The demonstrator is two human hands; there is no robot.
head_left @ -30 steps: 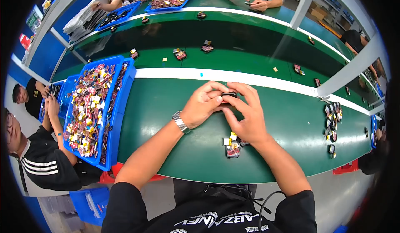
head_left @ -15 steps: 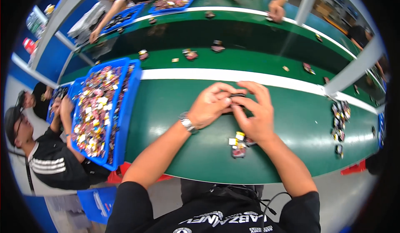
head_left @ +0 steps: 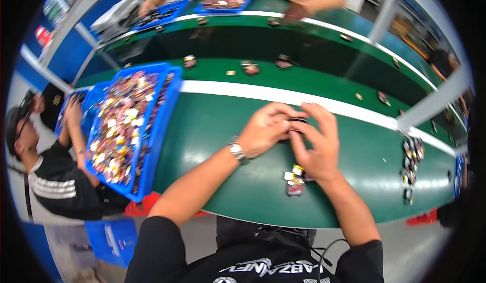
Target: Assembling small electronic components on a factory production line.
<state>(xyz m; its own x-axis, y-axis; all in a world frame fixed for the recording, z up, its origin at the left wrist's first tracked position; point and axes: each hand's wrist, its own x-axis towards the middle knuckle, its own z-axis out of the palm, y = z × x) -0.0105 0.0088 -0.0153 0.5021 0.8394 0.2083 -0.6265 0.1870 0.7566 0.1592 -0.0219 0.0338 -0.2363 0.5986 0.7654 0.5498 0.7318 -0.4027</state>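
Both my hands are raised over the green tabletop (head_left: 233,177), fingertips together around a small black piece (head_left: 298,118). My left hand (head_left: 264,134), with a metal watch at the wrist, pinches the piece from its side. The fingers of my right hand (head_left: 320,149) bend over the opposite side. Most of the piece is hidden, so its kind cannot be made out. Just below my right hand lies a small group of reddish, clear-looking parts (head_left: 295,187) with yellow and white tabs.
At left stands a blue crate (head_left: 174,93) heaped with small colourful parts. More parts form a row (head_left: 411,161) at right. Beyond a white rail (head_left: 228,89), a green belt (head_left: 324,78) carries scattered parts. Grey posts (head_left: 430,101) rise nearby. Co-workers sit at left and across.
The view has shifted a little. My hands keep the black piece between their fingers. Across the belt, one co-worker's hands have come together, and another's arm has drawn back.
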